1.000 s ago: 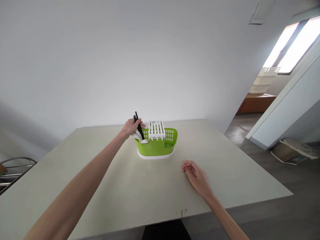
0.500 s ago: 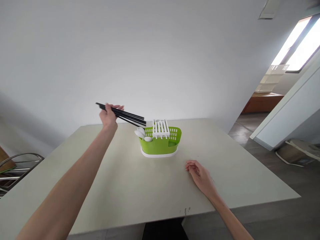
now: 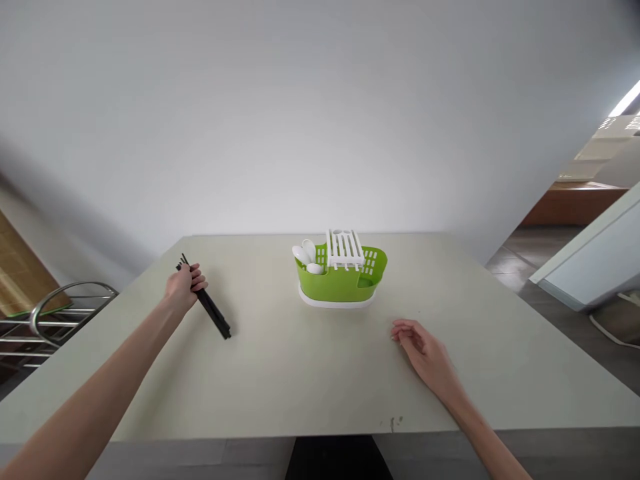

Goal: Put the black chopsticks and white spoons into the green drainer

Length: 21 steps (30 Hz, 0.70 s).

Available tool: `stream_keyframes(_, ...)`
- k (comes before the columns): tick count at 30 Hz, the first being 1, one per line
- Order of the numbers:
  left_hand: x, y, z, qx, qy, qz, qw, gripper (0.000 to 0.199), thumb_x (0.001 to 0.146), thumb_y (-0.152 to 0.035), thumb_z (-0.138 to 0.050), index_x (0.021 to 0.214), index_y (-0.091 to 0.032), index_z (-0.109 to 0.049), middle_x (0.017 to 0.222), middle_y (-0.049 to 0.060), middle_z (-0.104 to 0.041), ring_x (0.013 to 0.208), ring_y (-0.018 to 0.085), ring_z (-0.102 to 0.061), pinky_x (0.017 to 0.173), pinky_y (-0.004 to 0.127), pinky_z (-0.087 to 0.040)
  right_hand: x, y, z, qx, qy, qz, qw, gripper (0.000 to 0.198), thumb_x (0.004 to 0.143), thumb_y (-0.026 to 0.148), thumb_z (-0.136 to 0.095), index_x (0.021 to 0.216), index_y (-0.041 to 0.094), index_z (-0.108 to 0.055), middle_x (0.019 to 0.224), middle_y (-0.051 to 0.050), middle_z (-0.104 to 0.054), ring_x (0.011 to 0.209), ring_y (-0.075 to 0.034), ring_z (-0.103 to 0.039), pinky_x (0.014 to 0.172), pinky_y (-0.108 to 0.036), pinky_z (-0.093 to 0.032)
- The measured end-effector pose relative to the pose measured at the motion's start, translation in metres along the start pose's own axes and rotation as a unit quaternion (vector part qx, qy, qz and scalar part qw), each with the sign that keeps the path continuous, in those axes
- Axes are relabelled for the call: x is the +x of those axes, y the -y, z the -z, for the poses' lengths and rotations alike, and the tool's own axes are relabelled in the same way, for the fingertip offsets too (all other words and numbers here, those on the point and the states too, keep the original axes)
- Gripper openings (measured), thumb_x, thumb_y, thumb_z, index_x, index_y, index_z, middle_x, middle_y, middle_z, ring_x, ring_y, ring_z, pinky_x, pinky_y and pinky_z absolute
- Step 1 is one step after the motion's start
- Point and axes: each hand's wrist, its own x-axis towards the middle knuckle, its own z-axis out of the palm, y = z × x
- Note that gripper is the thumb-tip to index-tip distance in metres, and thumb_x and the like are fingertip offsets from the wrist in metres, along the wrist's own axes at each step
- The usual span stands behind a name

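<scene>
My left hand [image 3: 184, 283] is closed round a bundle of black chopsticks [image 3: 214, 313] over the left part of the table. The chopsticks slant down to the right, with their short ends sticking out above the fist. My right hand [image 3: 424, 352] rests on the table at the right, loosely curled and holding nothing, a gap showing between thumb and fingers. Between the two hands stands a green cutlery basket [image 3: 320, 288] with a white base and a white slotted rack [image 3: 345, 248] across its top. Several white spoons [image 3: 301, 255] lean in its left compartment.
A pale table [image 3: 300, 373] runs back to the white wall [image 3: 320, 120]. A metal rack [image 3: 60, 320] with a wooden board [image 3: 25, 260] is beyond the table's left edge. Small dark marks [image 3: 395, 423] lie near the front edge.
My left hand has carried the chopsticks away from the basket, leftward and down, turning them steeper. The view has swung left. My right hand stays on the table.
</scene>
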Motion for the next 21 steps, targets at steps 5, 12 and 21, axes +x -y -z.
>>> stream_keyframes(5,-0.005,0.015,0.033,0.252,0.031,-0.022,0.967,0.014,0.099,-0.028,-0.054,0.089,-0.017,-0.054,0.055,-0.012,-0.032,0.037,0.006,-0.025,0.035,0.017,-0.017,-0.003,-0.007,0.004,-0.017,-0.003,-0.016,1.0,0.032,0.099,0.049,-0.055,0.114,0.023,-0.066,0.108,-0.009,-0.075,0.095,-0.023,-0.072,0.09,-0.038,-0.056)
stream_keyframes(12,-0.004,0.029,0.063,0.531,0.068,-0.153,0.831,0.026,0.089,-0.044,-0.058,0.075,-0.023,-0.058,0.071,0.005,-0.062,0.073,0.024,-0.062,0.072,0.037,-0.052,-0.007,-0.009,0.005,-0.023,0.0,-0.024,0.999,0.03,0.1,0.047,-0.055,0.115,0.024,-0.065,0.108,-0.008,-0.075,0.096,-0.022,-0.071,0.091,-0.037,-0.055)
stream_keyframes(21,0.013,0.053,0.075,0.657,0.112,-0.278,0.692,0.039,0.091,-0.05,-0.044,0.099,-0.017,-0.064,0.147,0.024,-0.051,0.142,0.04,-0.041,0.12,0.061,-0.03,-0.006,-0.002,0.005,-0.018,-0.008,-0.039,0.999,0.029,0.098,0.047,-0.056,0.113,0.023,-0.066,0.108,-0.008,-0.075,0.097,-0.023,-0.072,0.091,-0.038,-0.056)
